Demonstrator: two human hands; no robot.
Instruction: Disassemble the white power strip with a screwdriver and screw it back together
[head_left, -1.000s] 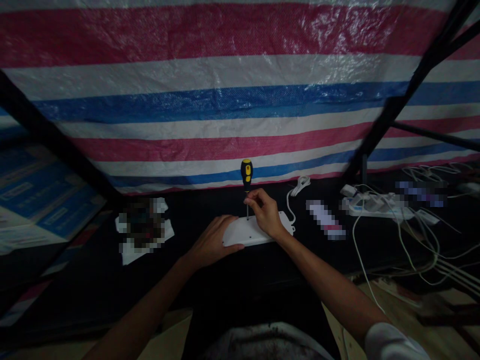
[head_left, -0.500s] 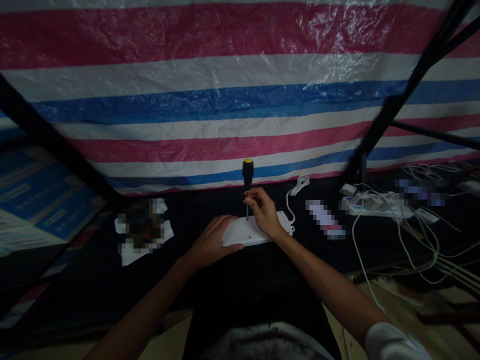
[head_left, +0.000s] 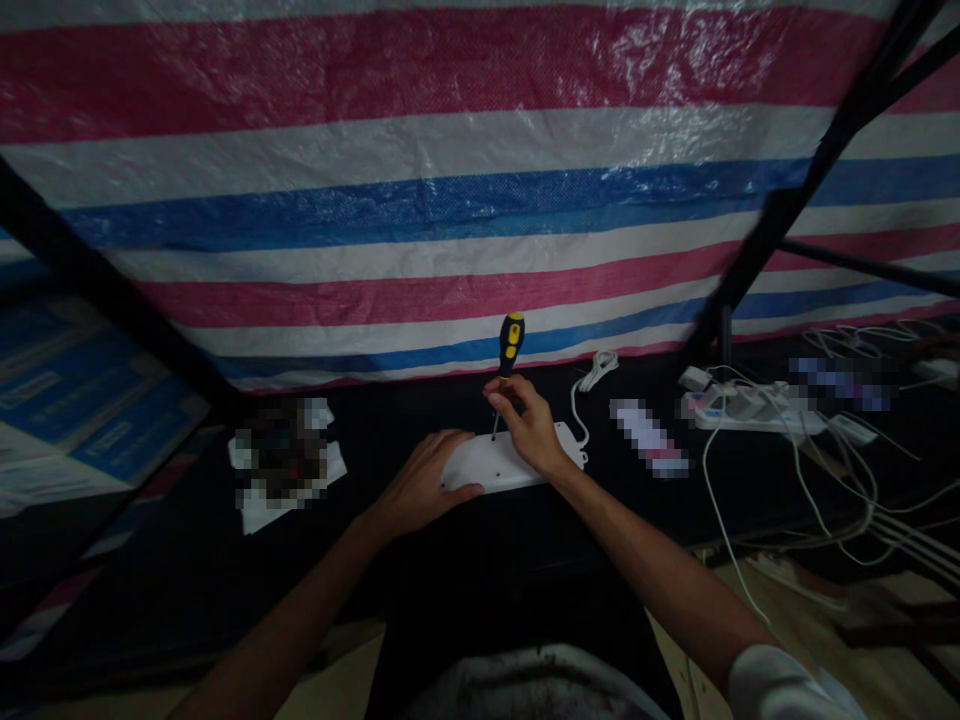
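A white power strip [head_left: 480, 464] lies on the black table with its plain side up, small screw holes showing in it. Around its left end, my left hand [head_left: 426, 478] keeps hold, fingers along the far edge and thumb on the near edge. My right hand [head_left: 527, 420] pinches a black and yellow screwdriver [head_left: 511, 343] just below the handle. The screwdriver's shaft points down to a hole near the strip's far edge, and its handle leans slightly right. What the tip meets inside the hole is hidden.
A white cord [head_left: 576, 405] runs from the strip's right end to a coiled bundle. Blurred objects on white paper [head_left: 262, 515] lie left. To the right are a pixelated item [head_left: 649, 437] and another power strip [head_left: 757, 415] with tangled cables. Black frame bars [head_left: 772, 235] flank the table.
The screwdriver has turned, so yellow patches on its handle now face me. Its handle has tipped from upright towards the right. Both hands stay in nearly the same place.
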